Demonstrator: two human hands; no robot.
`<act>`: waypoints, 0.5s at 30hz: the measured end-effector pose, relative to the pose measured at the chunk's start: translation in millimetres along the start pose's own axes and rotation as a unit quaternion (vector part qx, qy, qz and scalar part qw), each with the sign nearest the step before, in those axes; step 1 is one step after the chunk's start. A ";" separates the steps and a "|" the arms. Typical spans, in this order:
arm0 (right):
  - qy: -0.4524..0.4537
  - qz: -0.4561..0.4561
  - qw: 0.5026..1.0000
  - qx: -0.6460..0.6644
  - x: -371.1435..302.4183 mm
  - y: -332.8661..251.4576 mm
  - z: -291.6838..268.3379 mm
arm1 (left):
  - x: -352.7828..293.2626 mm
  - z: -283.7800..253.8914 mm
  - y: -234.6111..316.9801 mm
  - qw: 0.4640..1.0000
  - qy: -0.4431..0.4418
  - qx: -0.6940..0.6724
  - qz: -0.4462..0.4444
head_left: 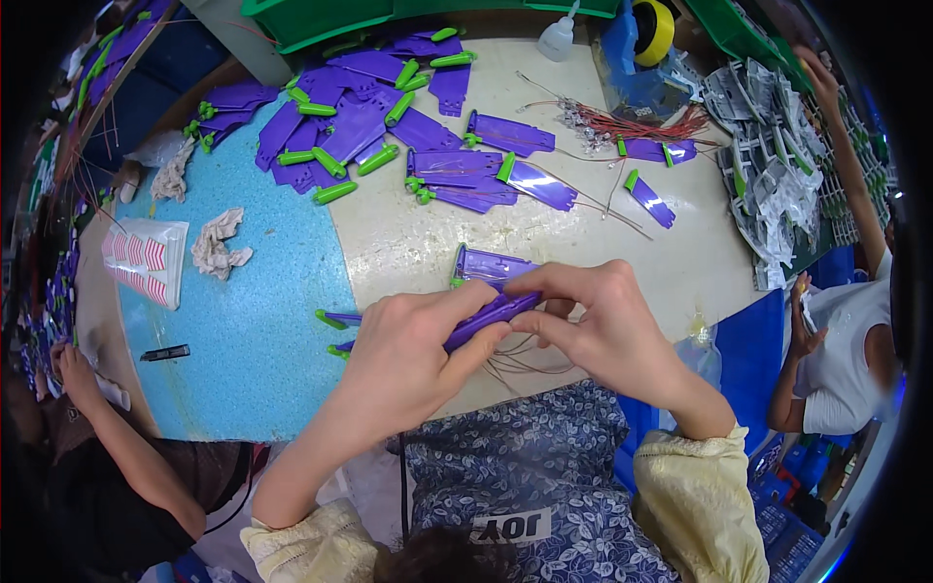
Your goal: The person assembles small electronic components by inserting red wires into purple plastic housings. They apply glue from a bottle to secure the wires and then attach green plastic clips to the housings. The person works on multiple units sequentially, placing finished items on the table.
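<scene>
Both of my hands hold one long purple plastic piece (494,319) just above the near part of the table. My left hand (403,340) pinches its left part between thumb and fingers. Thumb and fingertips of my right hand (598,316) close on its right end. Just beyond my fingers lies an open purple shell (494,262) with a green end, partly hidden. Green-tipped purple pieces (335,319) stick out past my left hand. Thin wires (515,361) trail on the table under my right hand.
A pile of purple blades (360,107) with green ends covers the far left. Red wires (646,128), a tape roll (654,34) and a white squeeze bottle (557,39) lie farther back. Grey parts (763,165) heap at right. A black cutter (165,353) and packet (146,260) lie left. People work both sides.
</scene>
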State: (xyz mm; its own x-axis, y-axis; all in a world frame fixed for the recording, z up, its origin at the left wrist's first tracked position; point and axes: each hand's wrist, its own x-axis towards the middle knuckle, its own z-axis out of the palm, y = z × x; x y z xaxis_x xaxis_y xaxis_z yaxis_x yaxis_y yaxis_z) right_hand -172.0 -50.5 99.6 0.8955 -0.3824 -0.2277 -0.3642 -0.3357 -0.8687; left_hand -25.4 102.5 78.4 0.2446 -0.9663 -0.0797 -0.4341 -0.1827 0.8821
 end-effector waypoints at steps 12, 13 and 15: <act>0.238 -0.134 0.961 -0.034 -3.9 24.5 -16.7 | 0.1 -22.4 -10.4 0.871 -0.071 -0.433 -0.221; 0.243 -0.134 0.960 -0.028 -3.9 23.7 -16.5 | 0.3 -22.3 -10.4 0.869 -0.071 -0.438 -0.221; 0.252 -0.134 0.958 -0.016 -4.0 21.3 -15.0 | 0.0 -21.0 -9.8 0.863 -0.069 -0.450 -0.219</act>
State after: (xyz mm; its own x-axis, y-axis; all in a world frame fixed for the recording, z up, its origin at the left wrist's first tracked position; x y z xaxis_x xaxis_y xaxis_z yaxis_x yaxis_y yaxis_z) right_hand -187.1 -69.0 88.6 0.7239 -0.6431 0.2499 -0.1529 -0.5027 -0.8508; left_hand -3.0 108.1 79.5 0.0825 -0.8636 -0.4974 0.5384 -0.3814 0.7515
